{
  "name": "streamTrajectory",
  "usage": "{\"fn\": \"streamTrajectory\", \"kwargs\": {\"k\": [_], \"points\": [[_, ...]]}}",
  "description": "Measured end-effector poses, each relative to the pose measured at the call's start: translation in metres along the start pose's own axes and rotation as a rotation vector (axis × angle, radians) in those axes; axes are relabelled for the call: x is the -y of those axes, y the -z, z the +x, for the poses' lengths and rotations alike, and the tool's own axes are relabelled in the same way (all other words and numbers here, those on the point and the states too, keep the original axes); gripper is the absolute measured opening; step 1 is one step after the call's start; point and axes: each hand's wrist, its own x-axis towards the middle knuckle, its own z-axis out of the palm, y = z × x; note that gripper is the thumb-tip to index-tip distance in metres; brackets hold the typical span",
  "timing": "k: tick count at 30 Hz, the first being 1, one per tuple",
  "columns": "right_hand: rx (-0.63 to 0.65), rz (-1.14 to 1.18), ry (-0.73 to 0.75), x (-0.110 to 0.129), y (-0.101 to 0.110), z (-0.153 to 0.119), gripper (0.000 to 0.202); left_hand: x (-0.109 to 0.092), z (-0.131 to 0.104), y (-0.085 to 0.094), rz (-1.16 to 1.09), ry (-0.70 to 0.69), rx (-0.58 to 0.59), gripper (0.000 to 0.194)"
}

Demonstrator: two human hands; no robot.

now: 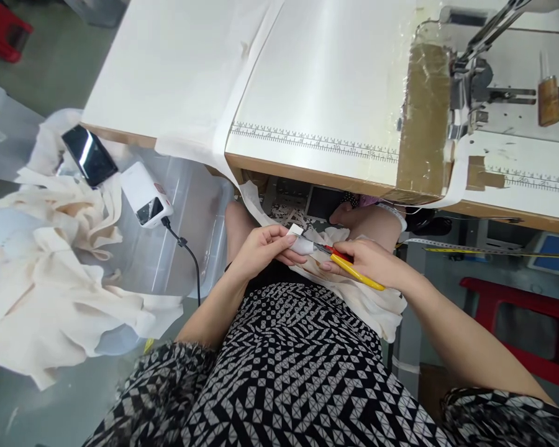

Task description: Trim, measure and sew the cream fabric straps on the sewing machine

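My left hand [271, 248] pinches the end of a white fabric strip [256, 202] over my lap, and a small white tag-like piece [295, 230] shows at its fingertips. My right hand [368, 259] is wrapped around scissors [358, 271] with one red and one yellow handle. Their blades point left and meet the white cloth [302, 246] at the left fingers; whether they are closed on it I cannot tell. Cream fabric [366, 305] drapes over my lap beneath the right hand.
Ahead is a white sewing table [317, 81] with a printed ruler [314, 143] along its edge. At right are machine parts [482, 84] and a wooden-handled awl [548, 102]. A clear bin [198, 205], cream cloth [51, 298], a phone [89, 155] and a cabled power bank [145, 194] lie left.
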Motion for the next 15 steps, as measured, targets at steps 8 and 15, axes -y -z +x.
{"fn": "streamTrajectory", "kwargs": {"k": [8, 15], "points": [[-0.050, -0.124, -0.002, -0.0050, -0.0056, 0.0001, 0.062, 0.0029, 0.0004, -0.0006, -0.011, 0.016, 0.007, 0.054], [-0.065, -0.093, 0.020, -0.0009, -0.0053, 0.0047, 0.062, -0.0008, -0.0030, 0.0010, -0.029, 0.026, 0.021, 0.052]]}}
